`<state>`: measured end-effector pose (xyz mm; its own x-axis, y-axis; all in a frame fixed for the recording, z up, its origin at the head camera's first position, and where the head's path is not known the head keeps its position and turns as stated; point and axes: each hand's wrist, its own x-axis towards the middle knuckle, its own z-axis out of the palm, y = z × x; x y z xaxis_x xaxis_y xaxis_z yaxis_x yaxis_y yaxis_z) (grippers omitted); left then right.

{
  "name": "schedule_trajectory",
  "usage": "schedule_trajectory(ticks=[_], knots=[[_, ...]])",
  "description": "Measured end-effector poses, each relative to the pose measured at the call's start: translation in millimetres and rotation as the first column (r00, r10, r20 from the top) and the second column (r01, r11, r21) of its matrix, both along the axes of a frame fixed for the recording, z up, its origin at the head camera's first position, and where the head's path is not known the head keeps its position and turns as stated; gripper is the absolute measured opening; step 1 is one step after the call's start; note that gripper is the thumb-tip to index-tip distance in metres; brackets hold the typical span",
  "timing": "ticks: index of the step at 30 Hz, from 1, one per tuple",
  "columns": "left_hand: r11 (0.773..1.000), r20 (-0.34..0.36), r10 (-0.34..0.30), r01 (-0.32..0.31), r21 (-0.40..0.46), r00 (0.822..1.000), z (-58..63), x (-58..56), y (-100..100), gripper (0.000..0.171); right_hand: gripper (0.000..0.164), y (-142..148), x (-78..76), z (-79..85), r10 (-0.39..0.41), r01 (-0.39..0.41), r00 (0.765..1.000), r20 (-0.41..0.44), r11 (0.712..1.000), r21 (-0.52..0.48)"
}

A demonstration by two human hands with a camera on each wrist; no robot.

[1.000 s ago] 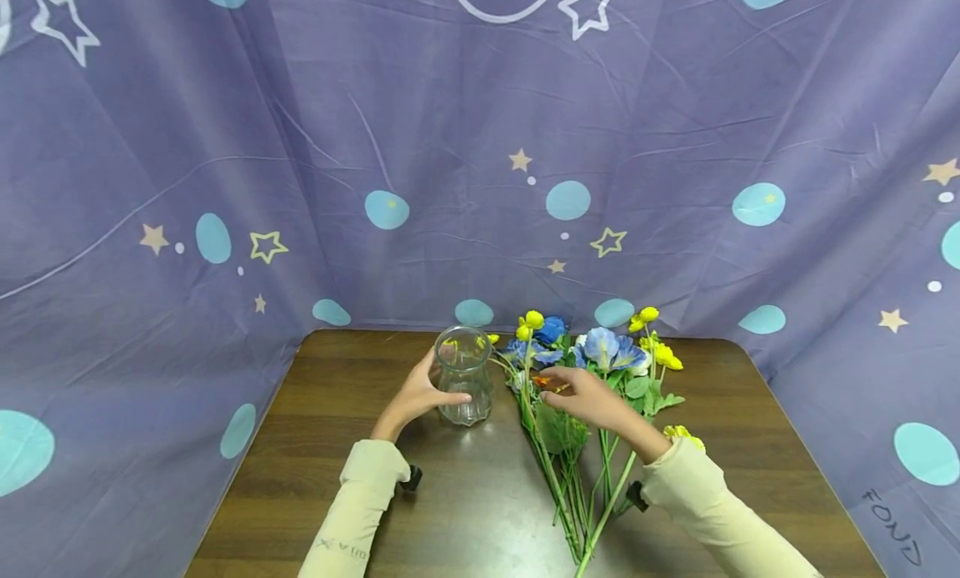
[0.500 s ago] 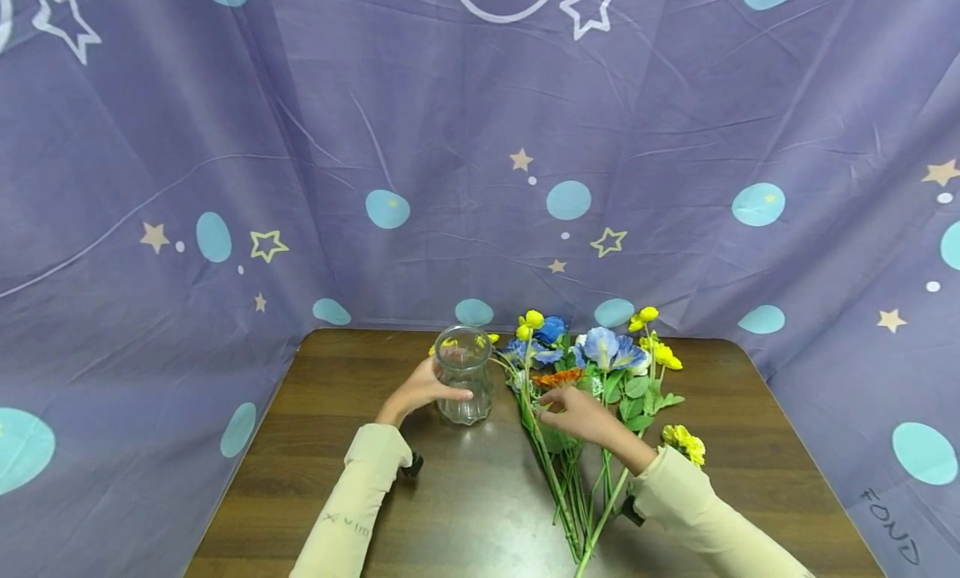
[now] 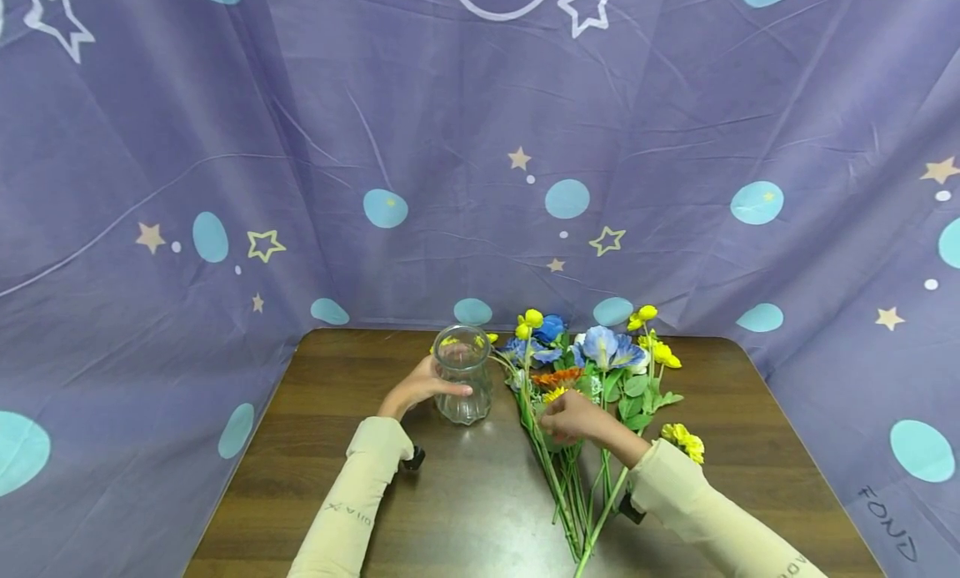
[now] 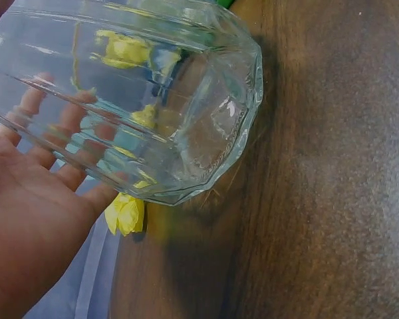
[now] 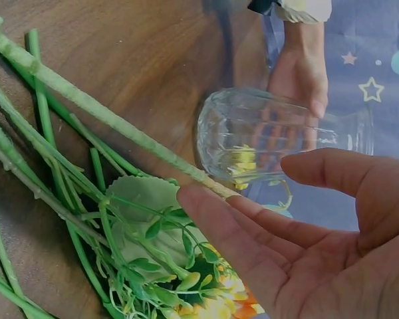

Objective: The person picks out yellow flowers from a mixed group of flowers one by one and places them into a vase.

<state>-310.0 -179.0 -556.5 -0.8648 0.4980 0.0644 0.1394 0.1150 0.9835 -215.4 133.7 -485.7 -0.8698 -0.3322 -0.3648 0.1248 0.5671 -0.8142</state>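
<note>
A clear glass vase (image 3: 463, 394) stands upright at the middle of the table. My left hand (image 3: 422, 388) holds it from the left, with the thumb across the near side and the fingers behind the glass, as the left wrist view shows through the vase (image 4: 186, 119). To the right lies a spread of flowers with long green stems (image 3: 570, 495). Over them is my right hand (image 3: 577, 418). In the right wrist view its thumb stands apart from the fingers (image 5: 219, 226), which lie against a thick green stem (image 5: 120, 126); nothing is pinched.
Blue flowers (image 3: 611, 349), an orange flower (image 3: 557, 379) and yellow blooms (image 3: 663, 354) lie toward the back right. Another yellow flower (image 3: 684, 441) lies beside my right forearm. A purple patterned cloth (image 3: 450, 144) hangs behind the wooden table (image 3: 300, 444).
My right hand has moved a little nearer to me over the stems, uncovering the orange flower and a yellow one. My left hand stays at the vase, which has not moved.
</note>
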Motion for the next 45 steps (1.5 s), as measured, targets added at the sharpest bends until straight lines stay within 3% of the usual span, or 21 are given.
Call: schedule_trajectory(ticks=[5, 11, 16, 23, 32, 37, 45], knots=[[1.0, 0.004, 0.001, -0.001, -0.015, 1.0, -1.3, 0.3, 0, 0.076, 0.02, -2, 1.0, -5.7, 0.011, -0.011, 1.0, -0.003, 1.0, 0.018], [1.0, 0.06, 0.017, -0.017, -0.012, 0.998, -2.4, 2.6, 2, 0.08, 0.017, -5, 3.2, -10.5, 0.02, -0.018, 1.0, -0.022, 0.998, 0.063], [1.0, 0.041, 0.011, -0.011, 0.002, 0.999, -4.5, 1.7, 1, 0.082, 0.014, -9, 4.2, -15.3, 0.014, -0.01, 0.999, -0.048, 0.996, 0.085], [1.0, 0.057, 0.0, 0.001, -0.009, 0.998, -3.6, 1.3, 1, 0.081, 0.039, -15, 5.0, -17.6, 0.024, -0.011, 0.996, -0.086, 0.99, 0.14], [1.0, 0.095, 0.01, -0.008, -0.027, 0.995, -3.3, 2.1, 0, 0.082, 0.056, -23, 3.3, -20.3, 0.091, -0.044, 0.978, -0.186, 0.969, 0.243], [1.0, 0.082, -0.007, 0.009, -0.018, 0.997, -3.2, 2.7, 0, 0.081, 0.051, -26, -0.3, -20.7, 0.081, -0.042, 0.986, -0.145, 0.967, 0.251], [0.999, 0.081, -0.007, 0.01, -0.034, 0.997, -2.7, 1.8, 0, 0.078, 0.022, -31, -5.0, -20.9, -0.016, 0.031, 0.998, -0.063, 0.97, 0.242]])
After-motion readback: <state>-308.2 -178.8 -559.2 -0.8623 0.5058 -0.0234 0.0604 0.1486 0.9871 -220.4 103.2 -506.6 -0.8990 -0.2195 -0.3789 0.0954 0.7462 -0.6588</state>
